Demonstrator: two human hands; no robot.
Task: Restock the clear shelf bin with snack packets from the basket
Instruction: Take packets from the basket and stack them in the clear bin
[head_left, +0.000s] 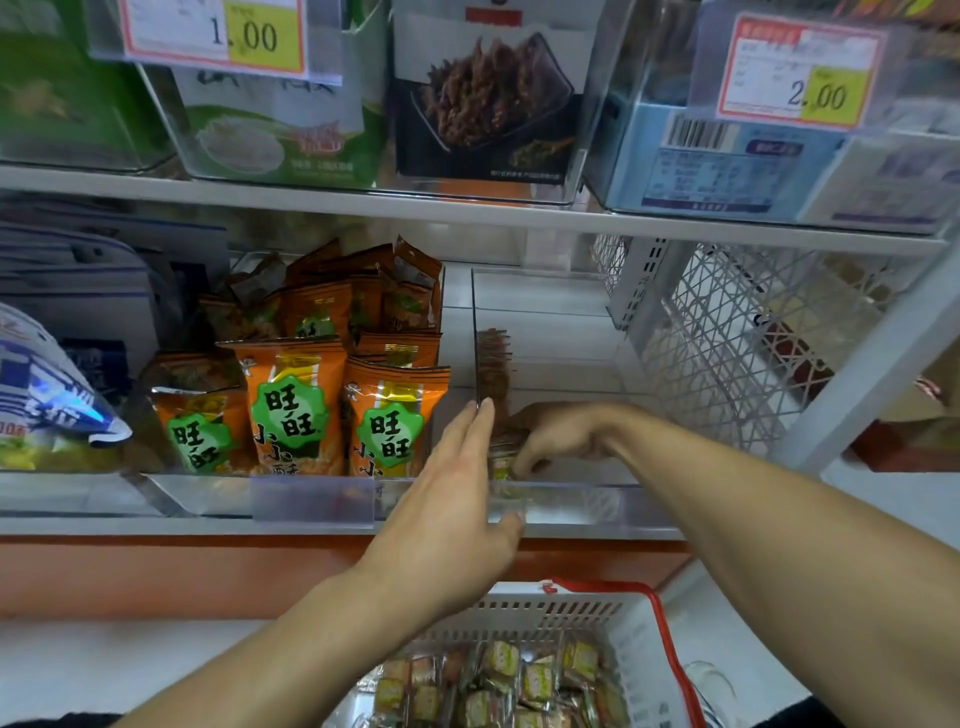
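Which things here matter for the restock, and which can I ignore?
Job:
clear shelf bin
snack packets under the right hand
left hand flat against the bin's side
basket with more packets

Ignore:
orange snack bags
price tags
white mesh basket

The clear, smooth plastic shelf bin (561, 332) shines with glare. Beside it, glossy orange foil snack bags (291, 395) catch light. The white perforated plastic basket with a red handle (566, 610) holds shiny film-wrapped snack packets (498, 686). The white painted shelf board (311, 205) looks matt.
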